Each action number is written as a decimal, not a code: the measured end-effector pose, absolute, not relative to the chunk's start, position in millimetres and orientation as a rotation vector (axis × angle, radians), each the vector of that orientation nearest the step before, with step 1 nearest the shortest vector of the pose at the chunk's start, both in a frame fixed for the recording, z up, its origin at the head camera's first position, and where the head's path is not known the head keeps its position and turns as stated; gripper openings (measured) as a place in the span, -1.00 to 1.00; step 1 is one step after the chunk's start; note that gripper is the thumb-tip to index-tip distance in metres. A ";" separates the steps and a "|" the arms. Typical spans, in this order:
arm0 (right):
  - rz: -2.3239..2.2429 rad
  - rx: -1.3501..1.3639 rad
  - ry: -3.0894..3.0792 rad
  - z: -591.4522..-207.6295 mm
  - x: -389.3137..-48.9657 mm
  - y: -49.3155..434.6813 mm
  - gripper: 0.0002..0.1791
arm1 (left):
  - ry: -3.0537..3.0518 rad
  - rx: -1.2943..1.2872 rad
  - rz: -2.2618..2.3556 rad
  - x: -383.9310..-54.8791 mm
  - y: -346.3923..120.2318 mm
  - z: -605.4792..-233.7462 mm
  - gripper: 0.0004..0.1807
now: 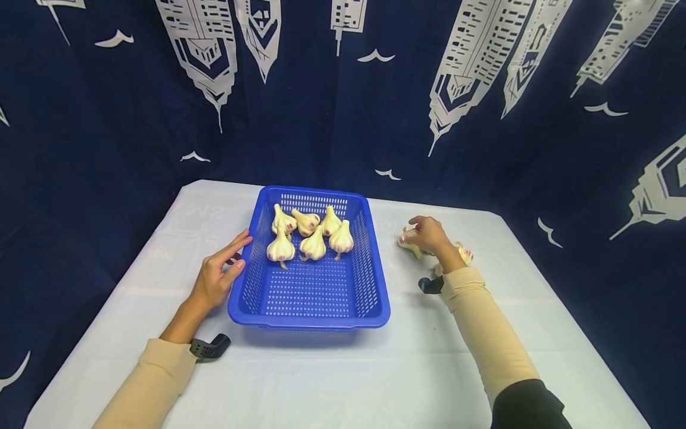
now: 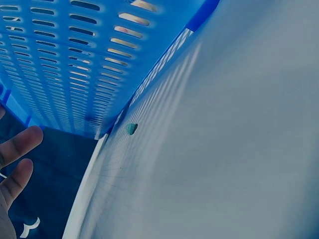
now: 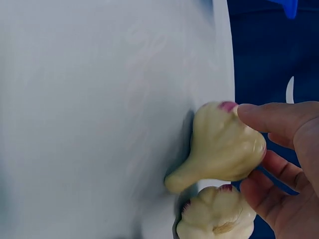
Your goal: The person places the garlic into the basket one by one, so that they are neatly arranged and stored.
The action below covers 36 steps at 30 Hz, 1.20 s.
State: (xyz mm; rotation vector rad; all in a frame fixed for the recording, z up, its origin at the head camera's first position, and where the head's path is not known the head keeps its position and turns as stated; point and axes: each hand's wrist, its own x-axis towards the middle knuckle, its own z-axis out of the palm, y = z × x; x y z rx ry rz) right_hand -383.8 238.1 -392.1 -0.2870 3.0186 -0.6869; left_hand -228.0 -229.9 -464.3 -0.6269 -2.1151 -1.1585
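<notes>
In the middle of the white table we see a blue perforated basket holding six garlic bulbs. They cluster in its far half, roughly in two rows, stems mostly pointing to the far side, while its near half shows bare slotted floor. On the far left of the table we notice faint marks like lettering, too pale for us to read.

Our left hand is at the basket's left rim, fingers extended and thumb set apart; we cannot tell how firmly the fingertips meet the rim. Our right hand reaches over the table to the right of the basket, pinching one bulb between thumb and fingers. Just beside it lies another bulb, and our right forearm partly covers what is there. Both arms wear beige sleeves, with dark devices at the wrists.
</notes>
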 end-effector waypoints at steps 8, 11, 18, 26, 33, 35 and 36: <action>-0.662 -0.198 2.990 -395.1 -384.2 238.5 -0.34 | -2.119 -0.617 -1.160 -227.8 -230.4 -464.5 -0.48; -0.645 -0.171 2.995 -398.0 -384.5 238.7 -0.34 | -2.118 -0.617 -1.167 -227.9 -230.6 -465.3 -0.48; -0.626 -0.159 3.005 -402.1 -384.0 238.7 -0.33 | -2.122 -0.615 -1.175 -228.1 -230.1 -466.1 -0.48; -0.647 -0.194 2.997 -405.6 -384.1 238.1 -0.20 | -2.128 -0.618 -1.174 -229.4 -229.1 -465.3 -0.48; -0.646 -0.212 3.004 -408.7 -382.1 239.7 -0.15 | -2.121 -0.621 -1.164 -229.3 -229.2 -465.4 -0.48; -0.660 -0.200 2.996 -409.4 -381.7 239.6 -0.16 | -2.113 -0.624 -1.163 -229.5 -229.4 -465.5 -0.48; -0.668 -0.193 2.990 -409.8 -381.6 239.6 -0.17 | -2.110 -0.626 -1.163 -229.6 -229.5 -465.6 -0.48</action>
